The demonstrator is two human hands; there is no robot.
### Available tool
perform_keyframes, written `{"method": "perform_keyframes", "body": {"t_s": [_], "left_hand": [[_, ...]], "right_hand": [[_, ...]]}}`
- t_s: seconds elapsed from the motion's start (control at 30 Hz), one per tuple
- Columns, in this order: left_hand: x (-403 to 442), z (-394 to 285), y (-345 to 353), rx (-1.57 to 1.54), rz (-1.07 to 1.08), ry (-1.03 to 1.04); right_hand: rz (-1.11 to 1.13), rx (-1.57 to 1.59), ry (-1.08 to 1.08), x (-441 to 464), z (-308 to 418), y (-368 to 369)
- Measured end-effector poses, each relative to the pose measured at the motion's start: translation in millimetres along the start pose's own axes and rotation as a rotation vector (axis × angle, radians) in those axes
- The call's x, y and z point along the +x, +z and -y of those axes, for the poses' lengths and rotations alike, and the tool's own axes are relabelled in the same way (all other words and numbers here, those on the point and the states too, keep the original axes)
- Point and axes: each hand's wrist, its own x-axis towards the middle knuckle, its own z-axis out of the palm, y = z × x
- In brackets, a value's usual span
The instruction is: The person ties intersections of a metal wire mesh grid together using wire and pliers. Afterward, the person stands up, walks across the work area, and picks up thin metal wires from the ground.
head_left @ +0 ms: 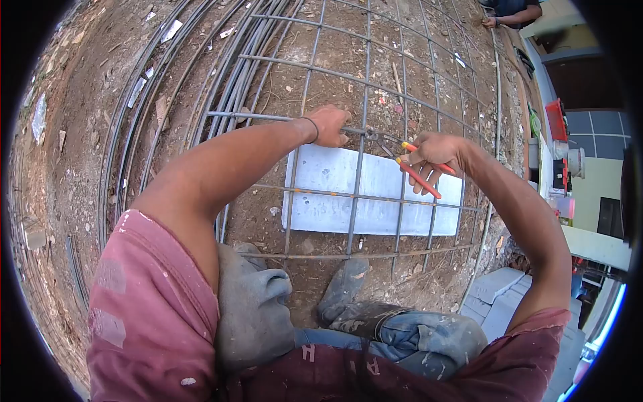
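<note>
A grid of steel rebar (363, 164) lies over the ground in front of me. My left hand (329, 125) is closed around a crosswise bar, just left of a crossing. My right hand (437, 155) grips pincers (420, 178) by their red handles with yellow ends; the handles are spread apart. The metal jaws of the pincers are at the crossing, close to my left fingertips. Whether the jaws hold a tie wire is too small to tell. A white board (321, 214) lies beneath the grid, under and below my hands.
Long loose rebar (228, 70) runs in a bundle along the left. Another person's hand (491, 22) is at the top right. A red container (556, 120) and other goods line the right side. Grey blocks (492, 288) sit at the lower right.
</note>
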Motion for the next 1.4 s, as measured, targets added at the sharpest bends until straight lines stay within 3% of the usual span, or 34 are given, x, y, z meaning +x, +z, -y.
{"method": "perform_keyframes", "body": {"t_s": [0.27, 0.43, 0.53, 0.7, 0.77, 0.8, 0.9, 0.97, 1.03, 1.1, 1.13, 1.3, 1.4], "left_hand": [[2.2, -19.6, -15.9, 0.039, 0.201, -0.214], [7.7, -13.4, 2.9, 0.066, 0.17, -0.19], [1.9, -17.5, -3.4, 0.053, 0.168, -0.176], [-3.3, -23.1, -22.7, -0.027, 0.243, -0.206], [-3.5, -23.1, -22.6, -0.015, 0.235, -0.19], [-2.1, -21.4, -20.9, -0.021, 0.238, -0.19], [1.9, -17.7, -19.4, -0.037, 0.278, -0.17], [-0.4, -16.6, -17.4, -0.045, 0.247, -0.181], [0.6, -13.3, -13.0, -0.048, 0.234, -0.164], [-2.7, -13.7, -12.6, -0.047, 0.227, -0.147], [-4.0, -13.1, -16.6, -0.044, 0.217, -0.131], [-8.7, -15.8, -15.3, -0.034, 0.187, -0.087], [-6.0, -12.8, -15.2, 0.04, 0.196, -0.061]], "right_hand": [[0.083, 0.023, 0.15, 5.1, 22.5, -10.6], [0.116, 0.207, 0.202, 12.9, 13.1, -0.6], [-0.047, 0.243, 0.188, 5.7, 14.1, 32.6], [0.003, 0.309, 0.182, 7.1, 15.9, 38.7], [-0.087, -0.227, 0.221, 10.5, 16.8, 35.9], [-0.084, -0.228, 0.228, 14.1, 12.3, 32.4], [-0.438, -1.055, -0.084, 18.3, 4.0, 21.9], [-0.479, -0.836, 0.092, 7.8, 10.6, 47.8], [-0.257, -0.206, 0.202, 8.9, 5.1, 62.2], [0.167, 0.751, 0.078, 25.8, -24.4, 71.5], [0.2, 0.835, 0.031, 34.9, -36.7, 78.8], [0.071, 0.722, -0.126, 38.9, -48.2, 88.2], [-0.286, 0.204, -0.063, 18.9, -30.7, 84.0]]}}
